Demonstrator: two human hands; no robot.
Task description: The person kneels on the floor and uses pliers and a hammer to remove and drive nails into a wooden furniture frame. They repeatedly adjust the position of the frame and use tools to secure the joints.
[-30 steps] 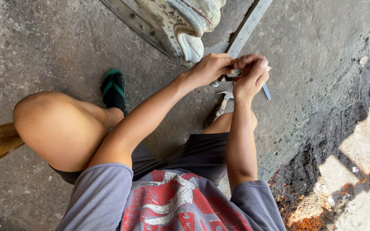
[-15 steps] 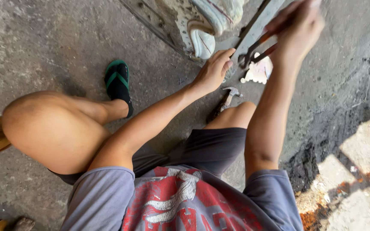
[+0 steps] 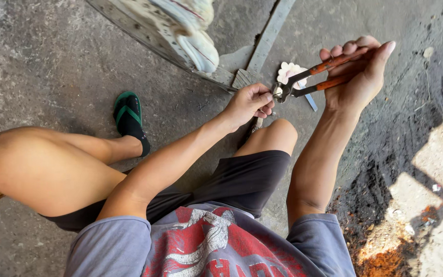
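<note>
Near: bare knees over rough grey concrete (image 3: 52, 61), green-strapped sandal (image 3: 129, 119); left hand (image 3: 249, 102) fisted at metal plier jaws, pinched thing too small to tell; right hand (image 3: 357, 72) wrapped around orange-handled pliers (image 3: 314, 79); beyond: flat steel strip (image 3: 273, 31), white flower-shaped piece (image 3: 289, 71).

Your one camera sat on your head and looked steeply down over your chest, so your shirt (image 3: 206, 246) filled the bottom of the frame. It was close enough that both forearms ran up to the upper right, with concrete floor (image 3: 42, 61) all around. No second view shared the scene.
</note>
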